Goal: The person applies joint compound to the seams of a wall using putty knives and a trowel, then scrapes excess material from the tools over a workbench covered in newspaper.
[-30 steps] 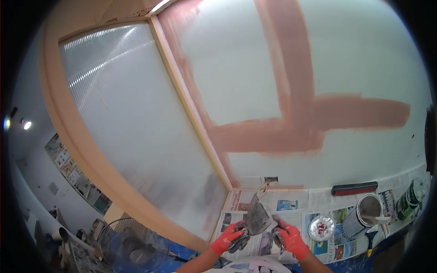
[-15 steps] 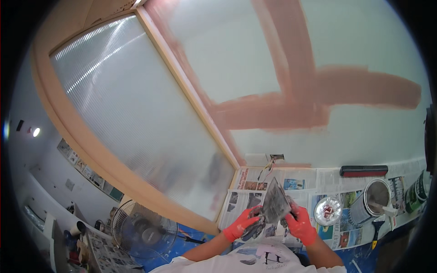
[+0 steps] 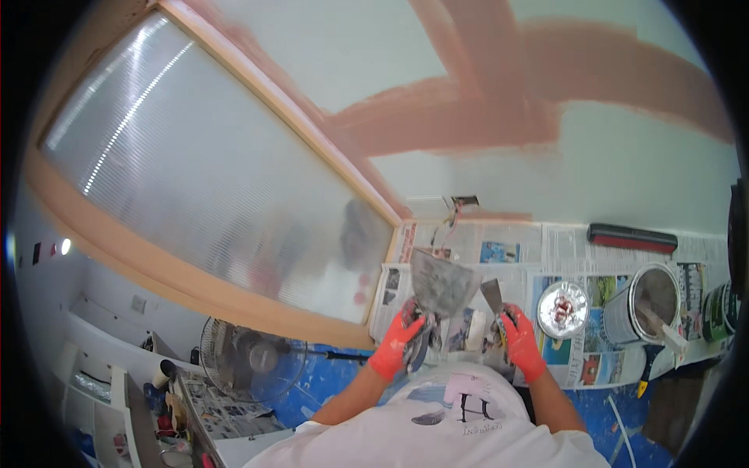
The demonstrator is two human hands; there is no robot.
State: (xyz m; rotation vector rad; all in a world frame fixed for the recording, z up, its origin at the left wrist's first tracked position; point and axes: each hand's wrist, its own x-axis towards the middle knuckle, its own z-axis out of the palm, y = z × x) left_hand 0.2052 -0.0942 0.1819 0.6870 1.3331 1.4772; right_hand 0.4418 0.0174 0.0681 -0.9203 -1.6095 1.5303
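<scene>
My left hand, in an orange-red glove with dark smears, is closed on a wide putty blade. Its broad grey face is streaked and tilts up, away from me. My right hand, gloved the same way, grips a narrow putty knife, whose dark metal blade points up and to the left. The two tools are a short way apart. Between the hands, a small whitish piece is partly in view over the newspaper; its kind is unclear. My fingertips are partly hidden by the tools.
Newspaper covers the work surface. To the right are a silver lid, an open can, a brush and a green can. Loose wires leave the wall socket. A fan stands left, below a framed ribbed panel.
My hands have moved apart. The wide blade has swung left with my left hand, showing its face more, and the narrow knife in my right hand has come into sight. The view has tilted down.
</scene>
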